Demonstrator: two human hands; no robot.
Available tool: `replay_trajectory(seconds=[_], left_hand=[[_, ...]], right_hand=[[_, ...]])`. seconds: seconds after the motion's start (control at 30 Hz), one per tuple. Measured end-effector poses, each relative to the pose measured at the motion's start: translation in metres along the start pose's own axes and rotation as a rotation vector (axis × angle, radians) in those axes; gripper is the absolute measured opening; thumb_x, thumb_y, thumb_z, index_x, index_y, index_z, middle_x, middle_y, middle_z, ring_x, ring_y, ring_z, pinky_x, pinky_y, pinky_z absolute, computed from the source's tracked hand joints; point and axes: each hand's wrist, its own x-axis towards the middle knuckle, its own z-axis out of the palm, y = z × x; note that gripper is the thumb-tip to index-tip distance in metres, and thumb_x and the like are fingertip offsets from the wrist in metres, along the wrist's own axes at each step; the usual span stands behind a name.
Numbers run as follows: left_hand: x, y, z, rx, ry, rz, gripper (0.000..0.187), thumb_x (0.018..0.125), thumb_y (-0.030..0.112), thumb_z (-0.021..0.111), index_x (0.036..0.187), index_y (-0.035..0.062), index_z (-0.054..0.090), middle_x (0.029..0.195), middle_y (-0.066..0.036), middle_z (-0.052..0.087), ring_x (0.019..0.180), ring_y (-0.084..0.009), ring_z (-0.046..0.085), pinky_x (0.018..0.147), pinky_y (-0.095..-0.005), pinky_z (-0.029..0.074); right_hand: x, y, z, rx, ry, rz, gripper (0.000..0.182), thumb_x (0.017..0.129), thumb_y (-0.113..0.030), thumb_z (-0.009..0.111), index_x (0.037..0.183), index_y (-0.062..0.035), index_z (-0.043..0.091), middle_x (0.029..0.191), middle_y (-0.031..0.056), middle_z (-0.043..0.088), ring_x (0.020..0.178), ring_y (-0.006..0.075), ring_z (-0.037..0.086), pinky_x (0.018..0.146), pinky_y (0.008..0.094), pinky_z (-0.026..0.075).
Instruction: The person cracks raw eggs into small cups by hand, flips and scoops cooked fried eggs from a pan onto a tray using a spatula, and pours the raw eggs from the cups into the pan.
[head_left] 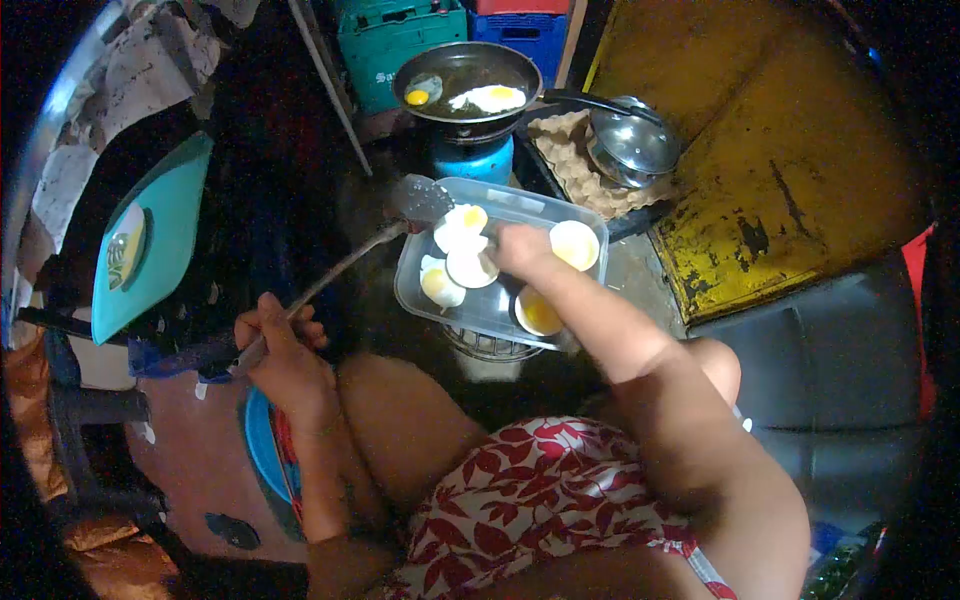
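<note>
My left hand (283, 345) is wrapped round the long handle of a metal spatula (352, 258). The slotted blade of the spatula is at the upper left rim of a clear plastic container (520, 205). My right hand (522, 250) is closed over the middle of this container, beside a round white piece (472, 266); what its fingers hold is hidden. A fried egg (441, 284) lies at the container's left, another fried egg (466, 218) at the upper left. Two round white-rimmed pieces with yellow middles (575, 245) are at the right side.
Behind the container, a black frying pan (468, 110) with two eggs sits on a burner over a blue gas canister (475, 160). Right of it are an egg carton (572, 160) and a metal lid (635, 142). Crates (372, 50) stand behind; a yellow panel (790, 180) rises right.
</note>
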Motion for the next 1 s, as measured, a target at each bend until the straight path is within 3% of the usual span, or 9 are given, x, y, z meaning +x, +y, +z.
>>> replay_trajectory(seconds=[0.23, 0.3, 0.5, 0.67, 0.83, 1.0], left_hand=[[-0.001, 0.002, -0.003, 0.04, -0.046, 0.018, 0.027, 0.097, 0.03, 0.061, 0.085, 0.0107, 0.048, 0.067, -0.008, 0.062, 0.047, -0.0097, 0.052, 0.04, -0.0219, 0.04], [0.0, 0.0, -0.005, 0.049, -0.029, 0.006, 0.024, 0.098, 0.03, 0.061, 0.087, 0.0116, 0.049, 0.067, -0.007, 0.062, 0.048, -0.01, 0.053, 0.04, -0.022, 0.041], [0.002, -0.001, -0.005, 0.042, -0.033, -0.016, 0.022, 0.097, 0.031, 0.061, 0.091, 0.013, 0.05, 0.068, -0.006, 0.062, 0.049, -0.0096, 0.053, 0.041, -0.0217, 0.041], [0.004, -0.003, -0.004, 0.022, -0.029, -0.035, 0.026, 0.098, 0.03, 0.06, 0.086, 0.0112, 0.048, 0.066, -0.008, 0.062, 0.048, -0.0101, 0.054, 0.04, -0.0221, 0.04], [0.004, -0.002, 0.004, -0.023, -0.043, -0.058, 0.025, 0.098, 0.03, 0.06, 0.087, 0.0116, 0.049, 0.067, -0.009, 0.061, 0.048, -0.01, 0.053, 0.039, -0.0219, 0.039], [0.008, -0.004, 0.002, -0.044, -0.057, -0.124, 0.026, 0.098, 0.034, 0.059, 0.089, 0.0111, 0.049, 0.068, -0.009, 0.061, 0.049, -0.0097, 0.053, 0.041, -0.0211, 0.039]], right_hand=[[0.01, -0.006, -0.001, -0.043, -0.056, 0.083, 0.035, 0.081, -0.015, 0.057, 0.113, -0.0151, 0.07, 0.104, 0.0165, 0.071, 0.101, 0.0355, 0.068, 0.086, 0.0464, 0.053], [0.01, 0.007, -0.006, -0.052, -0.071, 0.091, 0.031, 0.082, -0.016, 0.057, 0.109, -0.0186, 0.072, 0.106, 0.0146, 0.071, 0.102, 0.0335, 0.067, 0.086, 0.0471, 0.053], [0.01, 0.047, -0.009, -0.141, 0.049, 0.061, 0.025, 0.086, -0.022, 0.056, 0.102, -0.0138, 0.074, 0.11, 0.013, 0.071, 0.104, 0.033, 0.067, 0.088, 0.0488, 0.051], [0.002, 0.082, -0.036, -0.18, 0.162, 0.032, 0.024, 0.085, -0.017, 0.057, 0.101, -0.0113, 0.074, 0.105, 0.0141, 0.071, 0.103, 0.032, 0.067, 0.085, 0.0457, 0.054], [-0.002, 0.106, -0.036, -0.492, -0.066, 0.035, 0.024, 0.086, -0.018, 0.057, 0.101, -0.012, 0.075, 0.106, 0.0088, 0.072, 0.1, 0.0271, 0.069, 0.083, 0.0484, 0.05], [-0.008, 0.1, -0.033, -0.574, -0.065, 0.039, 0.024, 0.087, -0.017, 0.056, 0.1, -0.0143, 0.076, 0.108, 0.0073, 0.073, 0.1, 0.026, 0.069, 0.082, 0.049, 0.049]])
